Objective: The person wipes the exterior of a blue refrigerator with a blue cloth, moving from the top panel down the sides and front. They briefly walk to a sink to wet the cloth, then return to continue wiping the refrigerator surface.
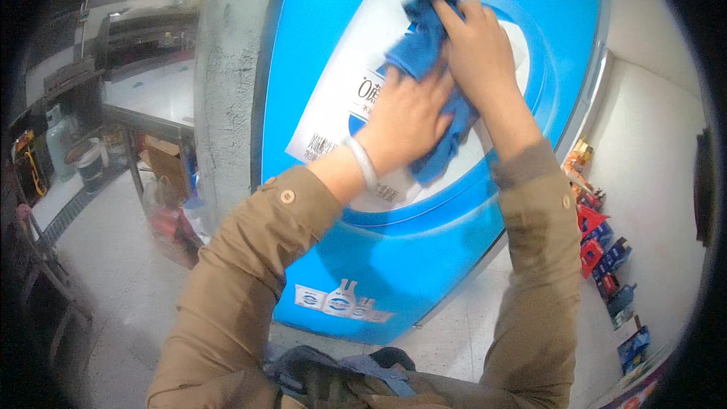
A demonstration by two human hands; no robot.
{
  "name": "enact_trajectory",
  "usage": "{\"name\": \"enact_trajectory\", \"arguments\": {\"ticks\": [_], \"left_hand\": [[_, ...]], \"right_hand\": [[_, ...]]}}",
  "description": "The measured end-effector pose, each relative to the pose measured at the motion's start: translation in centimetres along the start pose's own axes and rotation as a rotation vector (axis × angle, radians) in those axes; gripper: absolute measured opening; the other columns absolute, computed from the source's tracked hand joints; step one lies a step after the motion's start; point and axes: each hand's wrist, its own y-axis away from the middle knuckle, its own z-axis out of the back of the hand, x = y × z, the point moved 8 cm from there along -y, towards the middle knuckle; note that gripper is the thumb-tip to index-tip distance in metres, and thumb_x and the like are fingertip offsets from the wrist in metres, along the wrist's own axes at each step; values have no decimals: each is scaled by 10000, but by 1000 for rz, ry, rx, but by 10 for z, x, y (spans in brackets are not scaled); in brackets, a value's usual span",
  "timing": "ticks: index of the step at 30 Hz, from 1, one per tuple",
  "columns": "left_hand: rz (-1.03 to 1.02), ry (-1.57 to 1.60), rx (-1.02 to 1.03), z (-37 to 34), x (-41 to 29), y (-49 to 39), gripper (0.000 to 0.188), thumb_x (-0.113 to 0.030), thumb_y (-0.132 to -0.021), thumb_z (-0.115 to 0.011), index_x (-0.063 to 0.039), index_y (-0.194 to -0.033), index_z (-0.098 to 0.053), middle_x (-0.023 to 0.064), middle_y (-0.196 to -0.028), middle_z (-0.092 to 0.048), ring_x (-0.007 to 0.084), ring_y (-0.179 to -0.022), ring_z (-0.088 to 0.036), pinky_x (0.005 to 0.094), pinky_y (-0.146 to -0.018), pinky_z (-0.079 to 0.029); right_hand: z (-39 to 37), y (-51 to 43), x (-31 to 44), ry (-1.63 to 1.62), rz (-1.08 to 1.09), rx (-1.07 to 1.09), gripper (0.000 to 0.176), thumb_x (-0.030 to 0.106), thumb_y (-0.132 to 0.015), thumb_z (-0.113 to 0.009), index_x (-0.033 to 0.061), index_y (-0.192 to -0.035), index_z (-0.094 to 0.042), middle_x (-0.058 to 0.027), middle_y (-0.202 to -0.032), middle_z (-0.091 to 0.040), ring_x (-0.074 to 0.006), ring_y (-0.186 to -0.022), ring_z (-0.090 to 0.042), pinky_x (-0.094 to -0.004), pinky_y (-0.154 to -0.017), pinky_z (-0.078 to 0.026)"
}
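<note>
A blue cloth (417,54) lies bunched against a bright blue upright panel (443,272) printed with a large white package picture (341,96). My right hand (483,48) grips the upper part of the cloth, with its fingers bent over the fabric. Lower and to the left, my left hand (403,119) presses on the cloth and the printed surface with spread fingers. A pale bangle (361,163) circles my left wrist. Part of the cloth hangs down between and below my hands. My palms are hidden.
A rough grey wall edge (227,85) borders the panel on the left. Beyond it stand a metal-framed table (153,113), a cardboard box (164,162) and a red bag (173,233). Colourful packaged goods (605,250) are ranged along the right side. Pale floor tiles (448,346) show below.
</note>
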Motion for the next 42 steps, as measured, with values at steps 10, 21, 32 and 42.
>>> {"name": "enact_trajectory", "arguments": {"ticks": [10,21,32,42], "left_hand": [[-6,82,-76,-1,-3,-1,616,-367,-929,-676,27,-1389,-557,237,-1434,-547,367,-1325,-493,499,-1157,-314],[-90,121,-20,-7,-17,1,636,-348,-923,-686,-6,-1441,-545,216,-1414,-585,332,-1270,-543,461,-1124,-346],[-204,63,-148,-1,-32,5,659,-360,-936,-668,3,-1465,-517,189,-1312,-623,339,-1154,-576,463,-1075,-373],[-60,-5,-185,2,-12,2,610,-301,-916,-670,10,-1427,-550,211,-1266,-633,338,-1159,-566,450,-1048,-384]], "right_hand": [[1,-15,15,59,60,2,404,65,-860,-616,130,-1251,-693,-163,-1082,-641,-373,-998,-637,-455,-808,-550],[18,-2,6,99,57,12,381,50,-881,-574,105,-1241,-685,-188,-1067,-638,-397,-963,-644,-472,-792,-556],[30,31,-8,191,-8,134,397,44,-836,-617,84,-1227,-675,-144,-1051,-629,-363,-940,-636,-461,-771,-547],[18,10,8,175,141,31,330,91,-864,-606,94,-1189,-666,-136,-1026,-629,-354,-920,-642,-461,-743,-538]]}}
